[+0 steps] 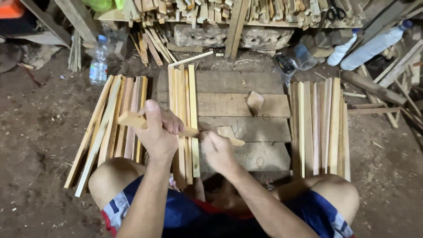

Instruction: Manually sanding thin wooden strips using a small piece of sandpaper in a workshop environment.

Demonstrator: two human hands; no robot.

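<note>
My left hand [157, 132] grips a short pale wooden stick [130, 120] held level across my lap, above a row of upright slats [183, 110]. At the stick's right end, my right hand [217, 150] is closed around a small tool or wood piece whose pale tip [235, 142] pokes out to the right; what it is cannot be told. Both hands hover over a worn plank work board [246, 128]. A small wooden offcut [255, 101] lies on that board.
Bundles of long slats lie left [112, 119] and right [319, 125] of the board on the dirt floor. Plastic bottles stand at back left [98, 61] and back right [372, 46]. Stacked wood pieces [220, 11] line the back. My bare knees flank the board.
</note>
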